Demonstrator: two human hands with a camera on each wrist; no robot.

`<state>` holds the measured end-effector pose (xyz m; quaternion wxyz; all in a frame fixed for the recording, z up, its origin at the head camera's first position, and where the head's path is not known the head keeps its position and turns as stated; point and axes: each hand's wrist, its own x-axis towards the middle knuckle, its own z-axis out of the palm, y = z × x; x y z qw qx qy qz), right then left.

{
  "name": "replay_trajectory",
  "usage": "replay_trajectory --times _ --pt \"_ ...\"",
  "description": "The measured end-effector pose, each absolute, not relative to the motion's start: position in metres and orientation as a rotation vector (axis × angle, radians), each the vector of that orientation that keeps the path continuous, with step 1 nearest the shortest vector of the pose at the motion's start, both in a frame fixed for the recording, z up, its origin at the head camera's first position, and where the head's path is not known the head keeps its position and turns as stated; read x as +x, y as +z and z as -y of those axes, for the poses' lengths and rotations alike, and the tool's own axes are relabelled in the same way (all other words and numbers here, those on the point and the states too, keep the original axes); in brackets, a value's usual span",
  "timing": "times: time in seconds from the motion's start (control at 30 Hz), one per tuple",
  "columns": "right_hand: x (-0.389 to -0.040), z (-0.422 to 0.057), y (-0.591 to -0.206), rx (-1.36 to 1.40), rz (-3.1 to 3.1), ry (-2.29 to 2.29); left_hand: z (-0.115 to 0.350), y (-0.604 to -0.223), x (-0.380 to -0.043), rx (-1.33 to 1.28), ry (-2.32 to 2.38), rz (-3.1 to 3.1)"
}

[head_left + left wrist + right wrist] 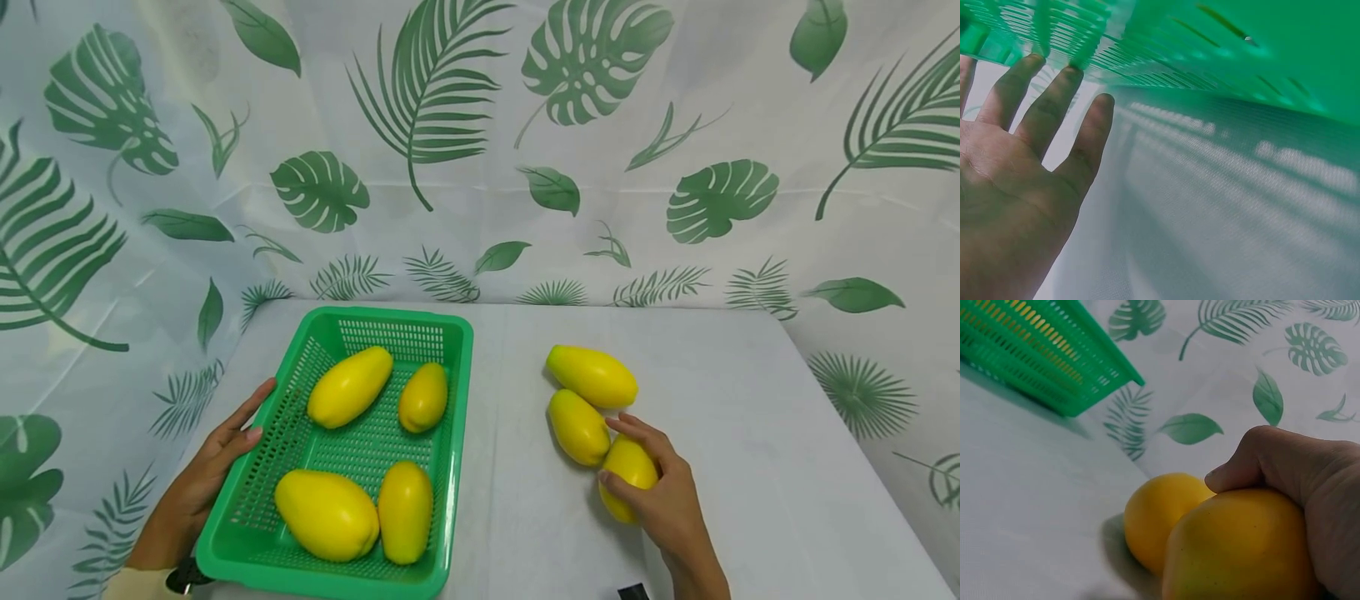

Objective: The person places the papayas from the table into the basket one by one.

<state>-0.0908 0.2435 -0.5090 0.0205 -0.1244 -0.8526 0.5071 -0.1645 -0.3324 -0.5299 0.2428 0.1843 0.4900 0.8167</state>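
Observation:
A green plastic basket (463,433) holds several yellow mangoes, among them a large mango (327,514) at the front left. My left hand (213,467) rests against the basket's left side. In the left wrist view its fingers (1054,112) are spread and fairly straight, with their tips at the slotted wall. To the right of the basket, my right hand (663,492) grips a mango (626,475), thumb on the near side and fingers over the far side. Close by that mango lie a second mango (579,427) and, behind it, a longer one with a greenish tip (592,377).
White cloth (765,433) covers the table. Behind and at both sides hangs a white curtain with green leaf prints (480,192). A small black object (633,592) shows at the front edge of the head view, and a dark watch (186,577) is on the left wrist.

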Motion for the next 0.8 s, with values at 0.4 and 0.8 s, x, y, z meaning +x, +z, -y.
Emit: replay_trajectory --times 0.4,0.8 --pt "-0.087 -0.241 -0.489 -0.335 2.627 1.512 0.333 -0.532 -0.163 0.526 2.226 -1.37" --pt "-0.085 -0.229 -0.472 -0.257 2.567 1.543 0.332 -0.531 -0.164 0.524 2.221 -1.352"
